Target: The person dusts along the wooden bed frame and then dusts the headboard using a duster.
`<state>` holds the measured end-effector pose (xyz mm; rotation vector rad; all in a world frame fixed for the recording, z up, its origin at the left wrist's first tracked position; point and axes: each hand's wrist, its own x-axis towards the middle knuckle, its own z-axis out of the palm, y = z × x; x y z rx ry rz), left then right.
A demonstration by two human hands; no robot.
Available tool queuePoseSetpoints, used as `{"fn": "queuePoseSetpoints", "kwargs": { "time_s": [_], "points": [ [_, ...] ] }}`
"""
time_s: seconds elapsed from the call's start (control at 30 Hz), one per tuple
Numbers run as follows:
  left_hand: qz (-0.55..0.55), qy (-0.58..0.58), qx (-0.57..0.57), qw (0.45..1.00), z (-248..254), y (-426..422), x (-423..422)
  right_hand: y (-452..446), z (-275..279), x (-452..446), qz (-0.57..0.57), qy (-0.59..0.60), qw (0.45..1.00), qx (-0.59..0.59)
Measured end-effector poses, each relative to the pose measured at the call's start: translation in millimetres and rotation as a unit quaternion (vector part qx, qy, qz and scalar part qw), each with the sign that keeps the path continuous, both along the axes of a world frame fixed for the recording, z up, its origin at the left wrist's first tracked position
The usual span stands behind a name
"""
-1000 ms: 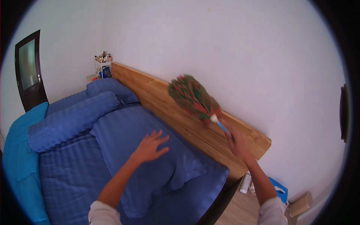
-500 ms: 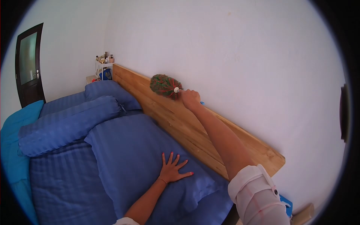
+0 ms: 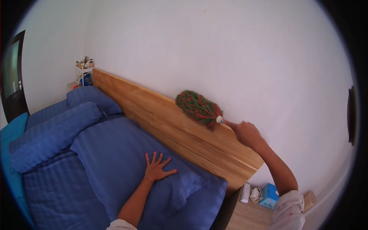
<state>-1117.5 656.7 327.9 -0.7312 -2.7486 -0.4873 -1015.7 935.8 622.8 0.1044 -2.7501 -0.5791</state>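
My right hand [image 3: 248, 133] is closed around the handle of a fluffy red and green duster [image 3: 197, 109]. The duster's head rests along the top edge of the wooden headboard [image 3: 153, 111], beside the white wall. Most of the handle is hidden by my fingers. Down on a blue striped pillow [image 3: 119, 153], my left hand [image 3: 156, 168] lies flat with its fingers spread, holding nothing.
A blue bolster [image 3: 53, 132] and another pillow [image 3: 94, 99] lie farther left on the bed. A bedside table [image 3: 249, 216] at lower right carries a power strip [image 3: 245, 193], a coiled white cable and a blue box [image 3: 269, 195]. A small white rack [image 3: 84, 71] with bottles stands beyond the headboard.
My right hand has drawn the duster along the headboard's top toward its near right end. The view has turned rightward, bringing the bedside table into sight. My left hand stays on the pillow.
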Motion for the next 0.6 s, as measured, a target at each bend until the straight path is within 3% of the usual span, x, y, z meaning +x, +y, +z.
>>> {"fn": "queuePoseSetpoints", "kwargs": {
  "time_s": [0.33, 0.6],
  "points": [
    [0.004, 0.032, 0.011, 0.999, 9, 0, 13, 69, 2, 225, -0.165, 0.003, 0.983, -0.079],
    [0.005, 0.024, 0.04, 0.999, 14, -2, 15, 69, 35, 299, -0.248, 0.049, 0.965, -0.071]
  ]
}}
